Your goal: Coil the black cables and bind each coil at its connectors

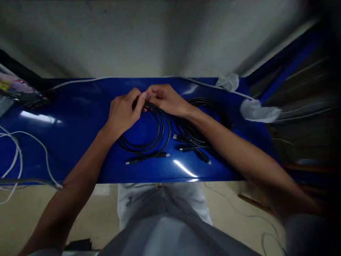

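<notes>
A coiled black cable point(161, 129) lies on the blue table, its two metal-tipped plugs at the near side of the loop. My left hand point(124, 108) grips the far side of this coil, thumb pressed against the fingers. Touching it from the right, my right hand point(166, 99) has its fingers pinched together at the same spot; whatever lies between those fingertips is hidden. Under and beside my right forearm is a second pile of coiled black cables point(205, 103), with several plugs point(190, 145) pointing toward the front edge.
The blue table point(80, 117) backs onto a grey wall. A white cable point(80, 81) runs along the rear edge, with crumpled white plastic point(229, 82) at the right. Looped white cables point(18, 153) hang at the left, near a dark box of assorted items point(23, 92).
</notes>
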